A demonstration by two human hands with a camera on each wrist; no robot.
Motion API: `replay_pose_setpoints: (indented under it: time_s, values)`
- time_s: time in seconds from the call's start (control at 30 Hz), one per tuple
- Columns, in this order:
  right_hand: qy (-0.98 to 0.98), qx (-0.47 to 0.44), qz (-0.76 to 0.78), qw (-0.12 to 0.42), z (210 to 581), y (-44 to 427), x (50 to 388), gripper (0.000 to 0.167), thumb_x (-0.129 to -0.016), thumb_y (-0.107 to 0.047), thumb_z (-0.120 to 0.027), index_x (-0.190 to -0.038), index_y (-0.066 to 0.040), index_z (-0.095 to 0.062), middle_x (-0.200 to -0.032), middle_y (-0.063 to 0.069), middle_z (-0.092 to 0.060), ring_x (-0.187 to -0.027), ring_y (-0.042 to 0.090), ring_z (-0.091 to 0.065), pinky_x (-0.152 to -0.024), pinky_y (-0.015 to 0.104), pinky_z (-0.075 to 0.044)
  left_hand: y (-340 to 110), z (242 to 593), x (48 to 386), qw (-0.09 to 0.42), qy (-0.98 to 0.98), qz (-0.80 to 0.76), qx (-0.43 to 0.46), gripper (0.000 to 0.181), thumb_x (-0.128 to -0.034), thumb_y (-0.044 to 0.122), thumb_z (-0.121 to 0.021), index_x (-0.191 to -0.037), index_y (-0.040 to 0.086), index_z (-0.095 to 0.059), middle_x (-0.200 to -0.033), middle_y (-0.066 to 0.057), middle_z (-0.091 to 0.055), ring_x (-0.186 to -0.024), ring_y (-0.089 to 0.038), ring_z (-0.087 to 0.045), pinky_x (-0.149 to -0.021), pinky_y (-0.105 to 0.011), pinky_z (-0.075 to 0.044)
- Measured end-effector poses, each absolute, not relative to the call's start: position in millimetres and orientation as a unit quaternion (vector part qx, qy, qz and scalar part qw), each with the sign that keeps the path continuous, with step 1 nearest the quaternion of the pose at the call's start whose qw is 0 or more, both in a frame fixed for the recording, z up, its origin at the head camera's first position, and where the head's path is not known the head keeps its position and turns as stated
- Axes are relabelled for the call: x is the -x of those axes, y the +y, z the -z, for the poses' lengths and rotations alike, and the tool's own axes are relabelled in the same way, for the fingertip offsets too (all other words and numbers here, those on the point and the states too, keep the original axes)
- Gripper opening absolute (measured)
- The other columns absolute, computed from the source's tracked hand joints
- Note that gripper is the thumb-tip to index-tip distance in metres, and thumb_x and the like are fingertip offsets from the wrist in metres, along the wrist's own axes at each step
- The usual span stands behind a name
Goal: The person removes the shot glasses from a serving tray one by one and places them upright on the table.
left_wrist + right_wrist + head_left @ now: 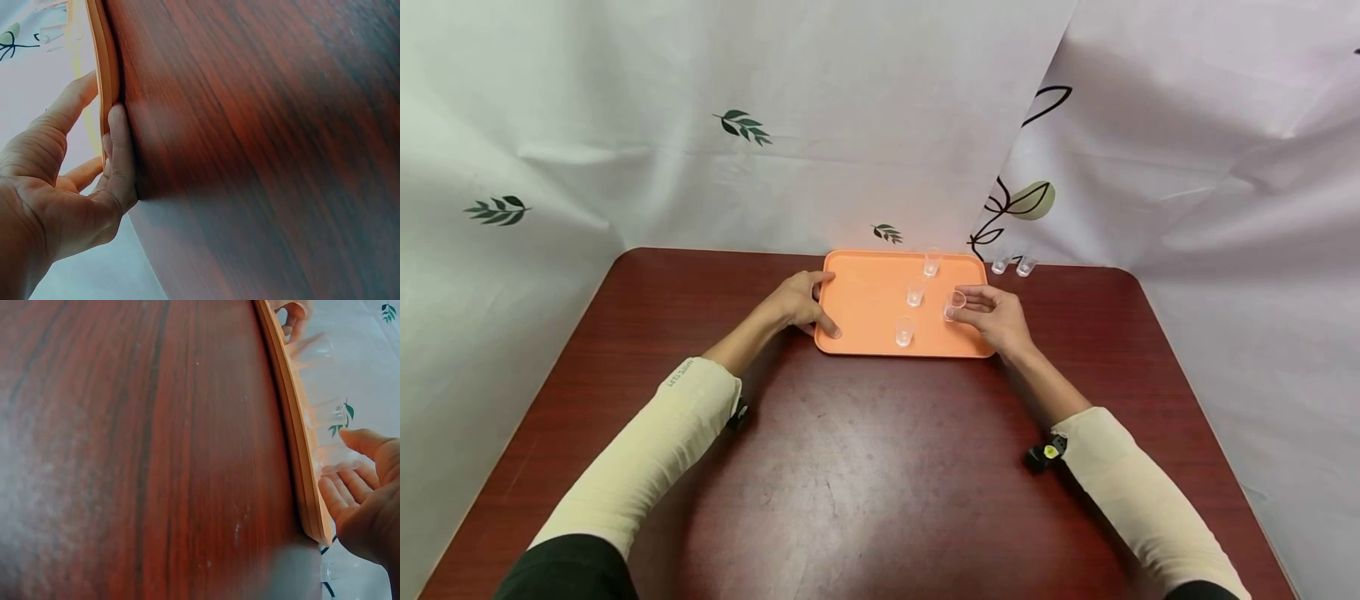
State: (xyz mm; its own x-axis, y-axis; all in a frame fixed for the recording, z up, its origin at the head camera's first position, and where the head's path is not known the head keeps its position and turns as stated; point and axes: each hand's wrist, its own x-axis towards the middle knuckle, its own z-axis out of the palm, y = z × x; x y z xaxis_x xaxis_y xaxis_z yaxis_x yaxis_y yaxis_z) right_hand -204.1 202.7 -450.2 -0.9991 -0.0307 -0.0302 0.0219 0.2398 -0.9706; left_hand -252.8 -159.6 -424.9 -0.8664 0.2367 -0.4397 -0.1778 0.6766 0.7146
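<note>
An orange tray (868, 304) lies at the far side of the table. My left hand (797, 302) grips its left short edge, thumb over the rim; in the left wrist view, some fingers (122, 150) of that hand lie against the tray's underside. At the tray's right part, my right hand (996, 318) holds a small clear cup (953, 305) between thumb and fingers. That cup (337, 456) looks faint in the right wrist view. Three more clear cups stand on the tray: a back one (932, 264), a middle one (914, 296) and a front one (905, 332).
Two more clear cups, one (1000, 263) beside the other (1026, 266), stand on the table behind the tray's right corner. A white leaf-patterned sheet (820, 167) hangs at the far edge of the dark red wooden table (865, 467).
</note>
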Motion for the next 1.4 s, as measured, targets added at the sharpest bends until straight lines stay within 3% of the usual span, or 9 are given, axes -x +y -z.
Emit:
replay_pose_setpoints:
  time_s: [0.27, 0.4, 0.53, 0.7, 0.93, 1.2, 1.4]
  values:
    - [0.776, 0.008, 0.631, 0.012, 447, 210, 206, 0.051, -0.094, 0.001, -0.089, -0.141, 0.009, -0.073, -0.135, 0.031, -0.077, -0.098, -0.003, -0.078, -0.088, 0.014, -0.067, -158, 423, 251, 0.258, 0.878, -0.403, -0.017, 0.128, -0.0764, -0.001, -0.103, -0.180, 0.015, -0.031, -0.146, -0.025, -0.052, -0.091, -0.025, -0.071, -0.070, -0.035, -0.073]
    - [0.771, 0.004, 0.636, 0.010, 445, 215, 208, 0.050, -0.094, 0.000, -0.090, -0.141, 0.009, -0.073, -0.116, 0.005, -0.085, -0.098, -0.003, -0.078, -0.089, 0.015, -0.067, -159, 423, 252, 0.259, 0.881, -0.397, -0.018, 0.127, -0.0770, 0.000, -0.103, -0.181, 0.016, -0.031, -0.147, -0.024, -0.052, -0.091, -0.024, -0.071, -0.071, -0.035, -0.073]
    - [0.765, -0.005, 0.644, 0.008, 442, 220, 208, 0.051, -0.094, -0.001, -0.090, -0.141, 0.009, -0.072, -0.104, -0.015, -0.081, -0.098, -0.004, -0.079, -0.089, 0.015, -0.067, -159, 422, 253, 0.261, 0.882, -0.392, -0.018, 0.127, -0.0777, 0.002, -0.104, -0.181, 0.016, -0.030, -0.150, -0.025, -0.051, -0.093, -0.025, -0.071, -0.073, -0.035, -0.073]
    - [0.759, -0.004, 0.651, -0.007, 437, 229, 209, 0.053, -0.095, 0.002, -0.087, -0.144, 0.013, -0.069, -0.102, -0.016, -0.082, -0.096, -0.005, -0.079, -0.088, 0.014, -0.067, -158, 420, 253, 0.262, 0.883, -0.389, -0.019, 0.128, -0.0776, 0.003, -0.104, -0.181, 0.016, -0.030, -0.160, -0.025, -0.045, -0.097, -0.027, -0.072, -0.073, -0.036, -0.073]
    - [0.757, -0.007, 0.652, -0.029, 435, 239, 211, 0.050, -0.096, 0.000, -0.087, -0.141, 0.014, -0.070, -0.098, -0.018, -0.081, -0.093, -0.003, -0.079, -0.086, 0.015, -0.068, -159, 423, 252, 0.259, 0.885, -0.387, -0.018, 0.126, -0.0774, 0.002, -0.103, -0.180, 0.016, -0.032, -0.181, -0.024, -0.023, -0.102, -0.030, -0.070, -0.072, -0.035, -0.073]
    - [0.735, -0.012, 0.675, -0.064, 433, 251, 215, 0.049, -0.094, 0.005, -0.087, -0.138, 0.017, -0.069, -0.099, -0.013, -0.083, -0.094, 0.000, -0.078, -0.088, 0.014, -0.067, -159, 424, 251, 0.257, 0.885, -0.389, -0.018, 0.126, -0.0773, 0.001, -0.103, -0.180, 0.015, -0.032, -0.173, -0.024, -0.033, -0.099, -0.028, -0.071, -0.072, -0.035, -0.073]
    - [0.719, -0.033, 0.690, -0.080, 430, 264, 217, 0.050, -0.091, 0.008, -0.088, -0.136, 0.018, -0.068, -0.093, -0.013, -0.083, -0.090, 0.000, -0.078, -0.086, 0.012, -0.066, -159, 424, 252, 0.255, 0.885, -0.388, -0.017, 0.126, -0.0770, 0.001, -0.103, -0.180, 0.016, -0.033, -0.176, -0.025, -0.029, -0.104, -0.030, -0.069, -0.072, -0.034, -0.073]
